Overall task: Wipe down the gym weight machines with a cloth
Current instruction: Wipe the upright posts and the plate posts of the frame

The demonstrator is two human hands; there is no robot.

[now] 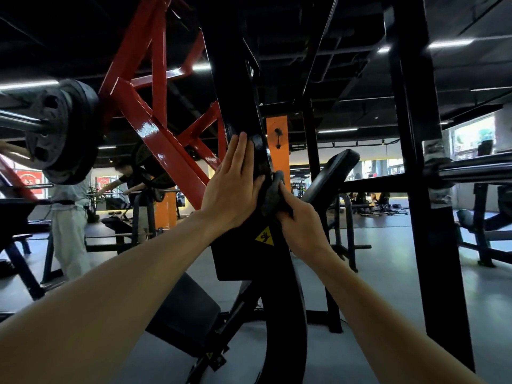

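Left hand (231,187) lies flat, fingers straight, on the black frame post (243,117). Right hand (300,221) grips a dark cloth (273,194) — pressed against that post.

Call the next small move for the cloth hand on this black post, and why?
Probably slide the right hand with the cloth up along the black post. The cloth sits bunched against the post's right edge just above the yellow warning sticker, the left hand lies flat on the post's face as a brace, and the glossy stretch above is uncovered.
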